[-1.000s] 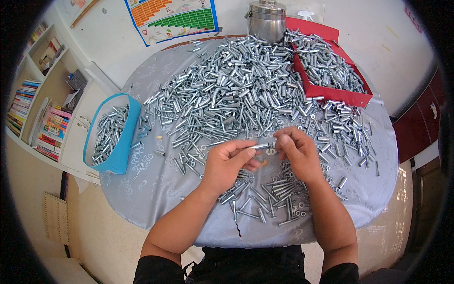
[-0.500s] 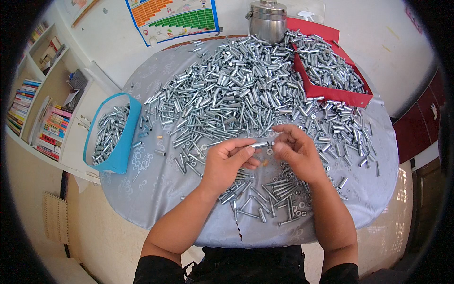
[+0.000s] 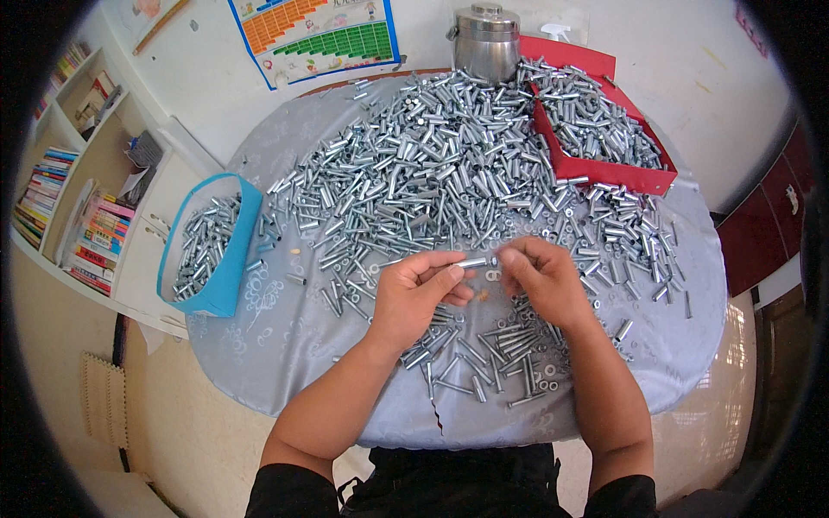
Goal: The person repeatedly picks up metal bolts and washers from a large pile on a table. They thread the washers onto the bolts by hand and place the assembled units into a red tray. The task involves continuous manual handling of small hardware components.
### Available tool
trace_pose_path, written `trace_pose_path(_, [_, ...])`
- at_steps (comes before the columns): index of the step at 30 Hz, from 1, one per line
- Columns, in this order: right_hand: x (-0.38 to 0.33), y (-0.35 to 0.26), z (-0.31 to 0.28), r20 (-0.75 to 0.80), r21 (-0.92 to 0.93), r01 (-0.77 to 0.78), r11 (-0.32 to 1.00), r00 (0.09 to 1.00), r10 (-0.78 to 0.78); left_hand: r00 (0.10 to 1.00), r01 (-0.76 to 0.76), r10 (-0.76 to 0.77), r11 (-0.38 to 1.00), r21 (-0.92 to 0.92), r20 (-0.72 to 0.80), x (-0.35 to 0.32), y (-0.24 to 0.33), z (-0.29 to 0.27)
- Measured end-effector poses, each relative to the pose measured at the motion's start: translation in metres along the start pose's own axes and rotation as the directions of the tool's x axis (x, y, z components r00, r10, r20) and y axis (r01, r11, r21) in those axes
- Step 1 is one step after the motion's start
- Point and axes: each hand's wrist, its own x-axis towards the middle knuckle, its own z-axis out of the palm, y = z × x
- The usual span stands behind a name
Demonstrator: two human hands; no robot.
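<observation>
My left hand point(image 3: 416, 293) is closed around a silver expansion bolt point(image 3: 472, 262), thumb and fingers gripping it so that its sleeve end points right. At that end, the thumb and fingertips of my right hand point(image 3: 546, 278) are pinched together; any small part between them is too hidden to make out. Both hands hover above the table, in front of a big heap of metal sleeves and bolts point(image 3: 406, 164). Between my forearms lie loose bolts point(image 3: 518, 339) and several washers point(image 3: 550, 371).
A blue open box point(image 3: 237, 272) of metal sleeves stands at the table's left. At the back right, a red box point(image 3: 617, 177) is full of metal parts, with a steel pot point(image 3: 486, 47) beside it. The grey tablecloth point(image 3: 250, 363) covers the round table. A bookcase point(image 3: 121, 160) stands left.
My right hand's fingers have drawn together at the bolt's end, where they were spread before. My left hand keeps its hold. The whole view has shifted slightly.
</observation>
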Motion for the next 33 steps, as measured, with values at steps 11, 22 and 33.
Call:
trace_pose_path(11, [-0.003,-0.002,0.012,-0.026,0.08,0.146,0.986,0.989,-0.145,1.0,-0.005,0.005,1.0,0.022,0.013,0.0,0.001,0.0])
trace_pose_path(22, [-0.001,-0.012,0.01,-0.079,0.094,-0.004,0.996,0.997,0.012,1.0,0.002,-0.002,1.0,-0.01,0.008,0.002,0.002,-0.002])
trace_pose_path(33, [-0.002,-0.013,0.014,-0.03,0.202,0.036,0.979,0.999,-0.031,0.999,0.044,-0.044,0.999,-0.008,0.014,0.0,0.004,-0.003])
